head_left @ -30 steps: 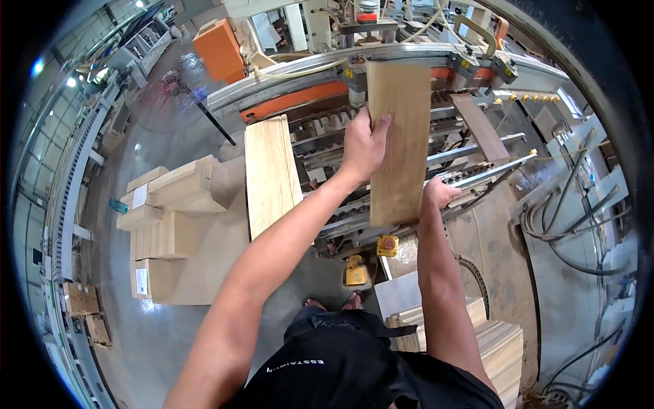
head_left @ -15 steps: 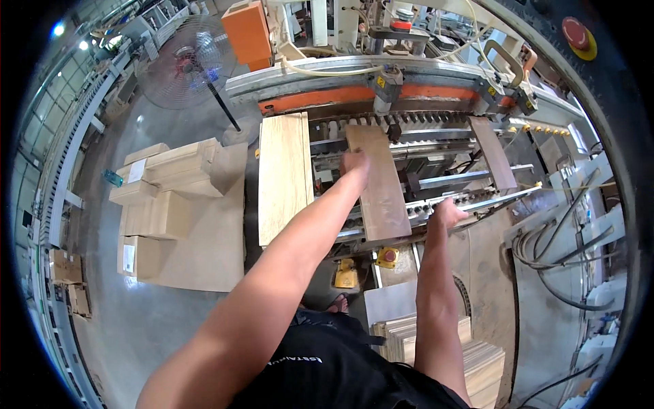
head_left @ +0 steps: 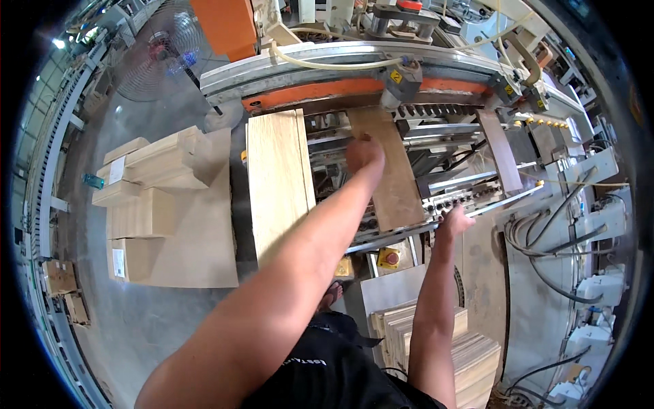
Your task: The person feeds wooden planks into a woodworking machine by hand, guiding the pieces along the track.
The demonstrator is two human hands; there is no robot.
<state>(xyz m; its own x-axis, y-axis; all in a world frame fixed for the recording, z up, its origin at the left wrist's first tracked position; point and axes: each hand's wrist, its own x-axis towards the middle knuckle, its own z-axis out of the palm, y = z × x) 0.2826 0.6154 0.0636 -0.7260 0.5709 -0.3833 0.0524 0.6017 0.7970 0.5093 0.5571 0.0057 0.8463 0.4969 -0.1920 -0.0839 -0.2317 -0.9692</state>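
A brown flat board [head_left: 392, 174] lies across the metal rails of a machine, its far end up against the orange-faced fence [head_left: 306, 94]. My left hand [head_left: 366, 153] is closed at the board's left edge, knuckles up, with the fingertips hidden. My right hand [head_left: 455, 221] is at the front rail [head_left: 490, 208], right of the board's near end, holding nothing, its thumb and fingers apart. Whether it touches the rail I cannot tell. To the left lie pale wood-grain boards [head_left: 278, 177], partly under my left forearm. A narrower brown board [head_left: 499, 150] rests farther right on the rails.
Pale board stacks [head_left: 436, 341] stand near my right forearm. Wrapped bundles [head_left: 146, 211] sit on a brown sheet at left. A red stop button [head_left: 389, 258] is below the rails. Clamps [head_left: 402, 82] hang above the fence; cables [head_left: 545, 238] loop at right.
The brown board has slid away from me to the fence and slightly right, with my left hand moving along at its edge. My right hand stays by the front rail. The view has shifted.
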